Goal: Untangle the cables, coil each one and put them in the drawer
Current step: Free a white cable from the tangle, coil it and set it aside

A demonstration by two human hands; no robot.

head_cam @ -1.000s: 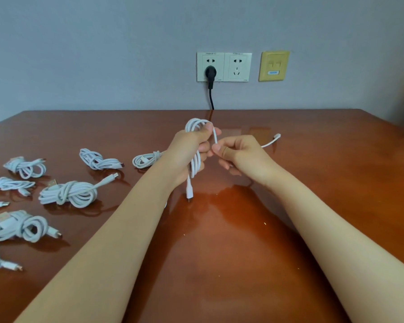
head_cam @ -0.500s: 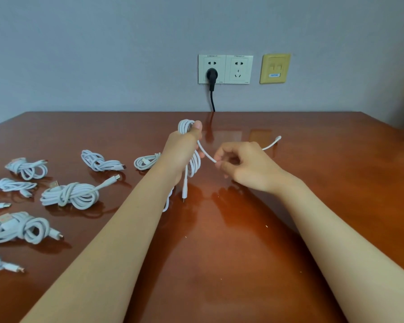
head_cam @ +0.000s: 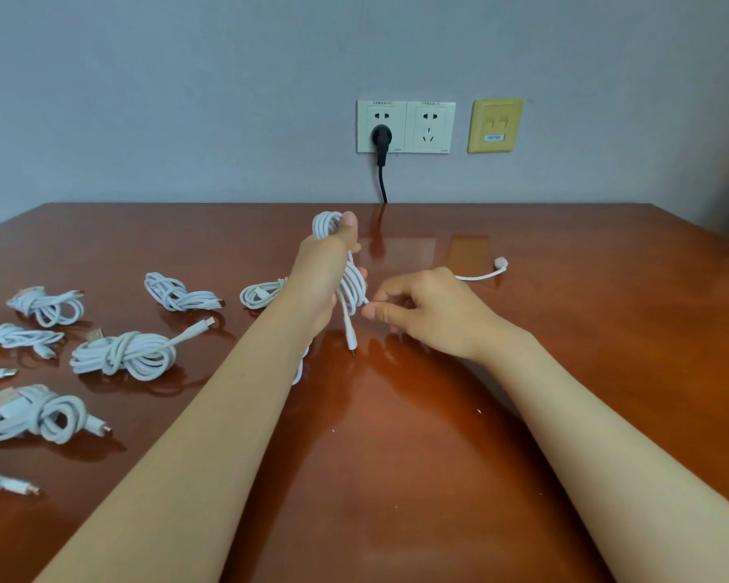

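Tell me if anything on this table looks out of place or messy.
Nothing spilled or damaged. The only stray is a loose cable end on the table beyond the right hand, apparently the uncoiled tail of the coil the left hand grips. The finished bundles lie at the left.

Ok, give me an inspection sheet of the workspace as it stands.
Surface: glossy brown table.
Job's things: white cable half coiled, its free end lying on the table to the right; several coiled cables at left; no drawer in view.
Clutter: nothing seen.
Grippers: left hand grips the loops; right hand pinches a strand beside them.
Cables: black cord plugged into the left socket, running down behind the table.
Surroundings: grey wall, yellow plate beside the sockets.
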